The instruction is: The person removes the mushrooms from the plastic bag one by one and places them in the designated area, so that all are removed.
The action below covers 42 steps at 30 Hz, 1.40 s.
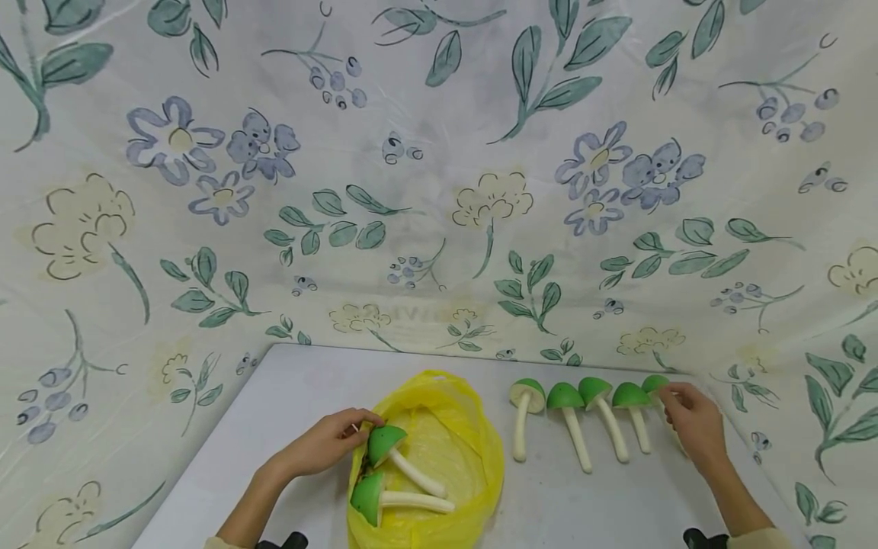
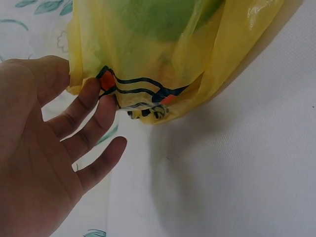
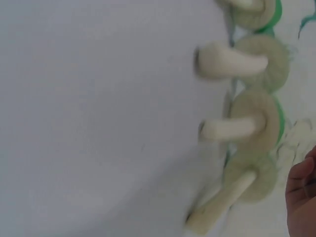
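A yellow plastic bag (image 1: 483,427) stands with its mouth wide at the table's middle. Two model mushrooms with green caps (image 1: 387,441) and white stems (image 1: 414,499) lie at its left side. My left hand (image 1: 329,442) pinches the bag's left rim; in the left wrist view the fingers (image 2: 103,118) touch its printed outside. To the right several similar mushrooms (image 1: 565,400) lie in a row, stems toward me. My right hand (image 1: 696,423) is over the rightmost mushroom (image 1: 655,381), fingers bent and partly covering it. In the right wrist view the hand (image 3: 302,197) shows no mushroom in it.
A white table (image 1: 274,412) carries everything. A floral cloth (image 1: 425,191) hangs behind it and at both sides. Dark straps or devices (image 1: 703,537) sit at both wrists.
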{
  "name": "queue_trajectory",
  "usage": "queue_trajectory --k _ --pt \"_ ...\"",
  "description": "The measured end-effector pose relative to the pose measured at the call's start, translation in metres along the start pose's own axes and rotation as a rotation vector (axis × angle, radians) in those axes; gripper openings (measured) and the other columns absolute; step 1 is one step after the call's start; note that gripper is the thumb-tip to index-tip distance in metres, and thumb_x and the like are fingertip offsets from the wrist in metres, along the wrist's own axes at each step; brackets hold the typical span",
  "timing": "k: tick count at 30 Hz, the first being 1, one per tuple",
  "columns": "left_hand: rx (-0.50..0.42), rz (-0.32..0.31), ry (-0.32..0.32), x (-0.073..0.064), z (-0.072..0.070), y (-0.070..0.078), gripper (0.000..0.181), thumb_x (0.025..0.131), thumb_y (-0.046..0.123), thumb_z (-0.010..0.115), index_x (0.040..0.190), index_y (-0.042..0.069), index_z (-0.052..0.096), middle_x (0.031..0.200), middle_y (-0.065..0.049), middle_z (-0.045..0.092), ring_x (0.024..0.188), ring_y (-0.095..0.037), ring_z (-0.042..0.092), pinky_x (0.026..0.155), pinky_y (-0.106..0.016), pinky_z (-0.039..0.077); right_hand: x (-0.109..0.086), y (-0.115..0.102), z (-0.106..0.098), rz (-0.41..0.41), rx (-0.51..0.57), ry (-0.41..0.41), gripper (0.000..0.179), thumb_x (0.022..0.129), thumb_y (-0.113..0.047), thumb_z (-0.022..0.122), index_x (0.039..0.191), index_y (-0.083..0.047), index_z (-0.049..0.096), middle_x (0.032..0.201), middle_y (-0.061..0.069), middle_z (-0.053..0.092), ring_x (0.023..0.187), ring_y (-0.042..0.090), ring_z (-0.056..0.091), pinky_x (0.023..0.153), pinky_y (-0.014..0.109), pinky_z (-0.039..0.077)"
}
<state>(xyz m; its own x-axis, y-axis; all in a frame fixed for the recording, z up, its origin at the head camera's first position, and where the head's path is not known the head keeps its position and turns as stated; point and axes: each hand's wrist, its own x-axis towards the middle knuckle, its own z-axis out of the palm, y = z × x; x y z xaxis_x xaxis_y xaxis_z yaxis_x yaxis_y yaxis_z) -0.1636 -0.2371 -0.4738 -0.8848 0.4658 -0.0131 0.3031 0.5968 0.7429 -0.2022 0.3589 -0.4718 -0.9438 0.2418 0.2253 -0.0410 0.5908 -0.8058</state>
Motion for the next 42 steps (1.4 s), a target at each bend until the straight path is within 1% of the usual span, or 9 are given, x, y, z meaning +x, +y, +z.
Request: queue_trajectory --k 6,12,21,24,30,33,35,40,42 --pt "0.012 0.007 0.004 -0.001 0.0 -0.001 0.026 0.106 0.017 0.051 0.128 0.017 0.064 0.131 -0.006 0.063 0.105 -0.018 0.059 0.085 -0.028 0.052 -0.003 -0.025 0.027 -0.106 0.087 -0.145 0.036 0.104 -0.03 0.058 0.118 0.002 0.064 0.075 0.011 0.06 0.066 0.021 0.057 0.057 0.029 0.049" --pt "0.0 0.005 0.004 -0.002 -0.001 0.0 0.027 0.106 0.017 0.051 0.129 0.015 0.064 0.132 -0.007 0.062 0.105 -0.019 0.059 0.085 -0.028 0.051 -0.01 -0.044 0.057 -0.134 0.194 -0.262 0.029 0.101 -0.021 0.063 0.112 0.005 0.065 0.078 0.015 0.061 0.065 0.016 0.055 0.056 0.031 0.049" --pt "-0.018 -0.002 0.006 -0.001 0.0 -0.001 0.026 0.105 0.018 0.052 0.128 0.016 0.064 0.132 -0.007 0.062 0.102 -0.018 0.058 0.082 -0.027 0.051 -0.025 -0.066 0.085 -0.224 0.139 -0.395 0.021 0.098 -0.022 0.066 0.106 -0.002 0.069 0.077 0.013 0.062 0.067 0.023 0.058 0.056 0.027 0.047" --pt "-0.016 -0.006 0.008 -0.002 0.0 -0.002 0.026 0.105 0.019 0.053 0.128 0.017 0.065 0.132 -0.007 0.062 0.099 -0.018 0.058 0.081 -0.027 0.051 -0.028 -0.073 0.093 -0.256 0.14 -0.43 0.019 0.098 -0.02 0.067 0.106 -0.003 0.068 0.078 0.01 0.063 0.067 0.021 0.058 0.058 0.027 0.048" --pt "-0.006 -0.006 0.01 -0.002 0.0 -0.002 0.026 0.105 0.018 0.052 0.128 0.018 0.064 0.131 -0.005 0.062 0.1 -0.018 0.059 0.082 -0.029 0.051 -0.032 -0.089 0.112 -0.276 0.125 -0.483 0.017 0.097 -0.025 0.068 0.107 -0.011 0.07 0.08 0.007 0.064 0.067 0.013 0.056 0.058 0.026 0.048" --pt "-0.004 -0.008 0.009 -0.002 0.0 -0.003 0.026 0.106 0.018 0.052 0.129 0.017 0.064 0.131 -0.005 0.063 0.101 -0.018 0.059 0.083 -0.029 0.051 -0.034 -0.095 0.12 -0.29 0.128 -0.518 0.018 0.098 -0.026 0.067 0.108 -0.011 0.069 0.08 0.004 0.063 0.068 0.014 0.056 0.059 0.027 0.049" --pt "-0.005 -0.007 0.009 -0.002 0.0 -0.002 0.026 0.106 0.018 0.052 0.129 0.017 0.064 0.131 -0.005 0.063 0.101 -0.018 0.059 0.082 -0.029 0.051 -0.035 -0.1 0.124 -0.291 0.125 -0.541 0.021 0.098 -0.028 0.067 0.11 -0.011 0.069 0.082 0.006 0.064 0.068 0.014 0.057 0.059 0.026 0.049" --pt "-0.01 -0.006 0.011 -0.002 0.0 -0.002 0.026 0.106 0.018 0.052 0.129 0.017 0.064 0.132 -0.006 0.062 0.101 -0.018 0.06 0.082 -0.029 0.052 -0.038 -0.111 0.136 -0.309 0.129 -0.599 0.018 0.097 -0.031 0.068 0.109 -0.017 0.069 0.084 0.01 0.067 0.068 0.015 0.058 0.058 0.026 0.05" --pt "-0.007 -0.009 0.012 -0.002 0.0 -0.002 0.026 0.106 0.018 0.052 0.129 0.017 0.064 0.131 -0.006 0.062 0.101 -0.018 0.059 0.082 -0.029 0.052 -0.039 -0.115 0.141 -0.32 0.123 -0.621 0.014 0.097 -0.03 0.068 0.107 -0.02 0.069 0.083 0.005 0.065 0.068 0.016 0.058 0.058 0.026 0.05"
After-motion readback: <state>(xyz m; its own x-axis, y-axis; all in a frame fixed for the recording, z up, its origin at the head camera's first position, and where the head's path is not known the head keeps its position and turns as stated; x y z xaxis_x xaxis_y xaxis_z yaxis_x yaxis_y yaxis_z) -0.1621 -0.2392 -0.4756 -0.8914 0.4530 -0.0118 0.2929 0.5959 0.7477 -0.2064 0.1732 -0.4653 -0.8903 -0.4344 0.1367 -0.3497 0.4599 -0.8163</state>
